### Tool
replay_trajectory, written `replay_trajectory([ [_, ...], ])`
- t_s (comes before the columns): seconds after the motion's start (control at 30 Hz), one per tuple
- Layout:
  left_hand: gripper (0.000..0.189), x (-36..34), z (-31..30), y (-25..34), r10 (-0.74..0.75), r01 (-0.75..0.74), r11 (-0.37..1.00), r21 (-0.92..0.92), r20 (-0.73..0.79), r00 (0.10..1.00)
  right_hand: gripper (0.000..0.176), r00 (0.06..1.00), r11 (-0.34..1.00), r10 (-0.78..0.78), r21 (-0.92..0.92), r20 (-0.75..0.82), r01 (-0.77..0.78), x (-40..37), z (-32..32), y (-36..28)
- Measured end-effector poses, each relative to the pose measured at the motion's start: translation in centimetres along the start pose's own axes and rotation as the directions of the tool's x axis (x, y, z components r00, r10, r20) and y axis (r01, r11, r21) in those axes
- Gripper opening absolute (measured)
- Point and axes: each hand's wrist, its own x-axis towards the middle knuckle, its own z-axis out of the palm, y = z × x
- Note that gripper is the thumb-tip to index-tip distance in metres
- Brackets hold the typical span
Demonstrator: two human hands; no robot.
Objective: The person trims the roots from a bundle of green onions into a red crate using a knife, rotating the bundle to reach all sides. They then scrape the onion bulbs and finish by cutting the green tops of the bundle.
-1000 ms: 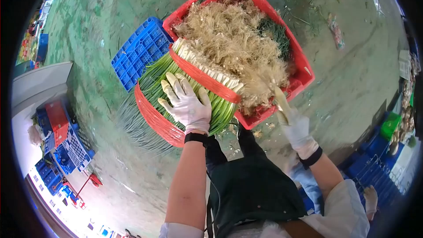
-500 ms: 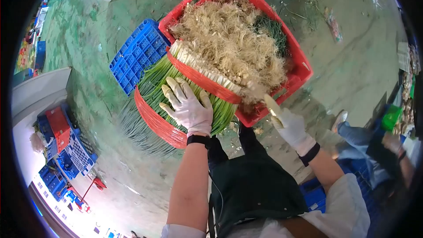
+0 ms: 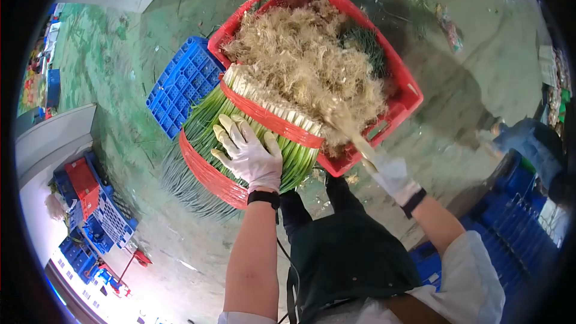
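My left hand, in a white glove with yellowish fingers, lies spread on a thick bundle of green onions. Two red bands wrap the bundle, one near the white stalk ends and one across the green leaves. The stalk ends rest at the edge of a red crate, which holds a heap of pale, stringy roots. By the crate's near corner, my gloved right hand is blurred. A long pale strip runs from its closed fingers towards the roots; I cannot make out what it is.
A blue crate sits under and beside the bundle at left. Stacked blue crates stand at right, near another person's legs. More crates are at far left. Scraps litter the green floor.
My right hand has shifted slightly down, and a long pale strip now shows between it and the roots. My left hand stays on the bundle. The other person at right has moved farther off.
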Motion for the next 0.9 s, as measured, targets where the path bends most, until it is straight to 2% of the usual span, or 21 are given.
replay_trajectory([
  [0.07,0.074,0.3,0.7,-0.1,0.004,-0.004,1.0,-0.013,-0.031,1.0,0.056,0.968,0.977,0.178,0.087,0.177,-0.196,-3.2,-0.5,3.1],
  [0.1,0.074,0.2,0.7,0.0,-0.003,0.003,1.0,-0.015,-0.039,0.999,0.056,0.971,0.979,0.171,0.085,0.169,-0.187,-3.2,-1.5,2.7],
  [0.17,0.073,0.3,0.7,0.3,-0.038,0.038,0.999,0.01,-0.035,0.999,0.055,0.955,0.855,0.29,0.465,-0.06,-0.23,-1.3,-5.0,0.0],
  [0.2,0.073,-0.7,0.4,0.0,-0.023,0.023,0.999,0.023,-0.003,1.0,0.057,0.971,0.93,0.227,0.312,-0.072,-0.194,0.2,-4.7,-1.4],
  [0.27,0.075,0.1,0.3,0.5,-0.049,0.049,0.998,0.03,0.021,0.999,0.058,0.992,0.906,0.11,0.418,-0.066,-0.073,7.4,-6.2,-5.9],
  [0.3,0.075,0.4,0.4,0.6,-0.052,0.052,0.998,0.039,0.006,0.999,0.061,0.99,0.911,0.037,0.412,-0.139,0.024,10.6,-5.0,-7.2],
  [0.33,0.075,0.1,0.8,0.4,-0.047,0.047,0.997,0.064,-0.004,0.999,0.064,0.997,0.963,0.003,0.267,0.071,-0.022,13.9,-6.8,-8.9],
  [0.37,0.075,-0.1,1.0,0.3,-0.039,0.039,0.995,0.091,-0.01,0.999,0.064,0.998,0.959,0.002,0.282,0.062,-0.02,15.3,-6.2,-8.4],
  [0.43,0.074,0.0,0.6,0.5,-0.02,0.022,0.994,0.103,-0.027,0.999,0.066,0.998,0.993,-0.055,-0.099,0.03,0.058,17.3,-3.6,-7.9],
  [0.47,0.074,0.0,0.4,0.4,-0.031,0.029,0.995,0.091,0.016,0.999,0.061,0.964,0.967,-0.124,0.189,-0.235,0.17,17.4,-0.5,-5.2],
  [0.5,0.074,0.0,0.3,0.5,-0.047,0.042,0.996,0.075,0.061,0.997,0.061,0.966,0.967,-0.119,0.193,-0.231,0.165,16.5,-0.6,-4.6],
  [0.57,0.075,-0.1,0.6,0.3,-0.05,0.045,0.996,0.078,0.065,0.997,0.056,0.999,0.949,0.032,0.314,-0.035,-0.019,14.7,-1.8,-4.6],
  [0.6,0.075,-0.1,0.5,0.3,-0.048,0.044,0.997,0.066,0.051,0.998,0.056,0.999,0.951,0.025,0.308,-0.031,-0.014,13.8,-2.4,-5.0],
  [0.67,0.077,0.1,0.1,0.4,-0.039,0.038,0.999,0.029,0.034,0.999,0.053,0.933,0.818,0.347,0.515,-0.091,-0.254,12.2,-3.4,-5.9],
  [0.7,0.077,0.1,0.3,0.3,-0.046,0.045,0.999,0.024,0.031,0.998,0.053,0.936,0.823,0.34,0.511,-0.095,-0.248,12.1,-3.8,-6.5],
  [0.77,0.076,0.0,0.8,0.1,-0.025,0.025,1.0,-0.015,0.002,1.0,0.061,0.936,0.868,0.274,0.475,-0.222,-0.142,12.6,-4.6,-8.0],
  [0.8,0.075,0.1,0.7,0.2,-0.028,0.028,0.999,-0.035,0.004,1.0,0.066,0.967,0.948,0.254,0.204,-0.029,-0.243,13.3,-5.8,-9.9],
  [0.9,0.076,0.0,0.9,0.2,-0.035,0.035,0.997,-0.063,0.003,0.999,0.067,0.989,0.95,0.063,0.296,0.132,-0.1,19.1,-7.5,-12.5],
])
